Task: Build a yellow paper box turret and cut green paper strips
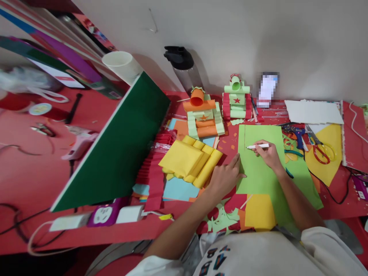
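A white marker is pinched in my right hand, its tip touching the light green paper. A thin line runs down near the sheet's left edge, above the tip. My left hand lies at that edge with its index finger stretched forward and its thumb on the sheet; the other fingers show only partly. Beside it is a stack of rolled and folded yellow paper. Behind stand an orange and green paper model and a red and green paper model.
A green board leans at the left, near a pink glue gun. A bottle and a phone stand against the wall. Scissors and a blue glue gun lie at the right. Paper scraps lie in front.
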### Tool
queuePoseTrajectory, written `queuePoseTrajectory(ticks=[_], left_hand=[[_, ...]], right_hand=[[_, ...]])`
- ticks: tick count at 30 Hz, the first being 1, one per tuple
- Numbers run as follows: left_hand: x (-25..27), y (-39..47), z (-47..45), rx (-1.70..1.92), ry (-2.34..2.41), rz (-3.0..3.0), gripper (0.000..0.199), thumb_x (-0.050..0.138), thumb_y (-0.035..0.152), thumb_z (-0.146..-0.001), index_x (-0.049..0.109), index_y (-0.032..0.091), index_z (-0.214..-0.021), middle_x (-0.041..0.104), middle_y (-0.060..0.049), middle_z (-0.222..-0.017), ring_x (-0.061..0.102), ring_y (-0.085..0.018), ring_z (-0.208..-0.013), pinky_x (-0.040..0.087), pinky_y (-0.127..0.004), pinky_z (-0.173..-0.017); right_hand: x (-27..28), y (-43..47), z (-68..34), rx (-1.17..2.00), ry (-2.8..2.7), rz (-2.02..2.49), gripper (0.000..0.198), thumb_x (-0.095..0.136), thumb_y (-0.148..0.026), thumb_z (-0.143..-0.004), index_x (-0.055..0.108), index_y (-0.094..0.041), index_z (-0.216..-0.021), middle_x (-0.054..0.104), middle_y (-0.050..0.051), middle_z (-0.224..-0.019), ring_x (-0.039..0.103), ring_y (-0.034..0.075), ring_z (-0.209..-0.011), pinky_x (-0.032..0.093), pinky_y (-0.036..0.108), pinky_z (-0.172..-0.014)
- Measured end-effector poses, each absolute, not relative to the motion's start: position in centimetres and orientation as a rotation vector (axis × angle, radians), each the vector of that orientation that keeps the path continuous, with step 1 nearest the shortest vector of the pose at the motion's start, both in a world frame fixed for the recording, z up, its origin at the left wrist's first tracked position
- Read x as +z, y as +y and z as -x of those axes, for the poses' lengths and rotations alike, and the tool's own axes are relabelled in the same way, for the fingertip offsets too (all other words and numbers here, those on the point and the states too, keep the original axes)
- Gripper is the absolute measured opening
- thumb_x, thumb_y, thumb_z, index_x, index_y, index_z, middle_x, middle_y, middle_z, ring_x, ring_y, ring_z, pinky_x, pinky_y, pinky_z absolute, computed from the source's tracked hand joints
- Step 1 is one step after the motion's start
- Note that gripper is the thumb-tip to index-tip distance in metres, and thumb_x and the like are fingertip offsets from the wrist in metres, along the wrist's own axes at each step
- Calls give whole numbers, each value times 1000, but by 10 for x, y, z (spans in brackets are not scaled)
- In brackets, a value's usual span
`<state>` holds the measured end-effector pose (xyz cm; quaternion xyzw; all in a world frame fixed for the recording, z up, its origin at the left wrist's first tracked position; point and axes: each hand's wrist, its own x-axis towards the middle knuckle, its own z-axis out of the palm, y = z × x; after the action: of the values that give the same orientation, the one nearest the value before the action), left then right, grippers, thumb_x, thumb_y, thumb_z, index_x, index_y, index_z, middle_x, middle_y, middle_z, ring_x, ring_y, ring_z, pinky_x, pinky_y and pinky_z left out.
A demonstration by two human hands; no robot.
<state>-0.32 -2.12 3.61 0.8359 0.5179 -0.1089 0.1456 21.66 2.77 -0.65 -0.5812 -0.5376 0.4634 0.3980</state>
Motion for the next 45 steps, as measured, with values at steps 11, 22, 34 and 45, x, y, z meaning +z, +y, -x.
queuePoseTrajectory(ticks=[11,22,34,45], left_hand=[[28,-13,-2,-293,1558,-2343,78,52,60,-102,38,16,-164,33,-24,-170,78,-33,-94,59,-39,-69],[27,-9,18,-245,1334,-2524,44,38,20,-108,67,23,-141,59,-8,-156,79,-26,-98,61,-36,-71],[31,-5,23,-296,1290,-2551,45,37,25,-109,62,23,-147,56,-8,-159,79,-27,-98,60,-38,-71],[32,-7,19,-297,1286,-2522,47,38,28,-108,58,20,-151,52,-14,-161,77,-27,-100,57,-37,-73]], right_hand=[[-2,17,-213,1168,-1453,1520,29,68,-46,-92,76,-20,-102,79,6,-91,73,19,-73,56,28,-66],[-14,16,-215,1157,-1436,1512,29,68,-45,-91,76,-19,-100,78,5,-84,71,18,-70,53,26,-63],[-18,16,-218,1200,-1514,1482,28,70,-45,-89,76,-18,-91,76,4,-75,65,16,-62,47,25,-56],[-17,18,-220,1159,-1499,1476,28,67,-45,-88,75,-18,-93,75,4,-72,65,17,-62,49,26,-57]])
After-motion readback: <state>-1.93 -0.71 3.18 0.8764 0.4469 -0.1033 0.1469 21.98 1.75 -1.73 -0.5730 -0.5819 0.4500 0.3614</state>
